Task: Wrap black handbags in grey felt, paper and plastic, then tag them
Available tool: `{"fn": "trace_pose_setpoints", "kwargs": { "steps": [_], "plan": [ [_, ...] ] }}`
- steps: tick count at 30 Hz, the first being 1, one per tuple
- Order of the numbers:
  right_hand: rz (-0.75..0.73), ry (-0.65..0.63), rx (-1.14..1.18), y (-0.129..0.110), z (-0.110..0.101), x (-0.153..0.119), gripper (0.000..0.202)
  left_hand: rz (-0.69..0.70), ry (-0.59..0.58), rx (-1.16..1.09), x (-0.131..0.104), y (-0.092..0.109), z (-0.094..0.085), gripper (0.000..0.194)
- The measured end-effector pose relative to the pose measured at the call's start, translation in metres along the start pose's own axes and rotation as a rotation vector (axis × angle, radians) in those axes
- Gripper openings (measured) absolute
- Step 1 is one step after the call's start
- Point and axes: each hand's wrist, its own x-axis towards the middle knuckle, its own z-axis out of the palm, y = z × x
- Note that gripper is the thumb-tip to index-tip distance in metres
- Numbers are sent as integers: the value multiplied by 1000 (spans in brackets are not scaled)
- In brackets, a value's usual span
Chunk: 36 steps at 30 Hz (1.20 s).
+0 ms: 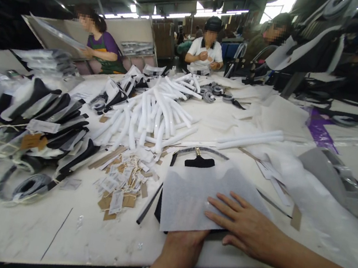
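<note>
A white sheet [190, 191] lies over a black bag [158, 208] near the table's front edge. The bag's handle, with a gold buckle [197, 152], curves out beyond the sheet's far side. My right hand [239, 224] rests flat on the sheet, its fingers spread. Beneath the sheet's near edge is my left hand [184, 242]; its fingers are hidden under the sheet or in the bag, and a bracelet circles that wrist. Black strips stick out on both sides of the bag.
Paper tags [122, 188] lie in a heap left of the bag. Wrapped black bags [45, 130] are piled farther left. White foam rolls [158, 112] are stacked behind. Gray bags [339, 179] and plastic wrap are at right. Several people sit across the table [96, 239].
</note>
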Motion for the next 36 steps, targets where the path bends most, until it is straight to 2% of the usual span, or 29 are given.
{"fn": "trace_pose_setpoints", "kwargs": {
  "steps": [6, 11, 13, 15, 18, 20, 22, 24, 26, 29, 31, 33, 36],
  "plan": [
    [-36, -57, 39, 7, -1, -5, 78, 12, 5, 43, -3, 0, -3, 68],
    [-44, -25, 80, 10, 4, -10, 78, 37, 20, 114, -9, 2, -7, 70],
    [-39, -8, 80, 10, 7, -11, 78, 63, 62, 115, -14, 1, -14, 62],
    [-38, 3, 79, 9, 8, -12, 78, 102, 135, 71, -18, 3, -29, 45],
    [-31, -2, 72, 8, 8, -12, 77, 135, 155, -108, -13, 16, -67, 25],
    [-25, -14, 65, 8, 9, -12, 78, 116, 115, -254, 3, 29, -92, 18],
    [-22, -16, 64, 8, 10, -13, 77, 147, 110, -303, 25, 36, -103, 17],
    [-19, -7, 76, 8, 11, -14, 77, 102, -4, -274, 44, 31, -96, 27],
    [-9, -1, 98, 7, 13, -16, 78, 41, -36, -108, 54, 15, -73, 39],
    [18, -11, 166, 5, 15, -18, 77, 4, -73, 4, 47, -10, -34, 53],
    [59, -2, 242, 5, 15, -17, 74, 3, -66, 30, 37, -17, -17, 56],
    [137, 24, 315, 5, 15, -14, 66, -1, -53, 55, 29, -17, -9, 56],
    [231, 51, 358, 6, 12, -5, 53, -9, -61, 74, 28, -14, -7, 56]
  ]
}}
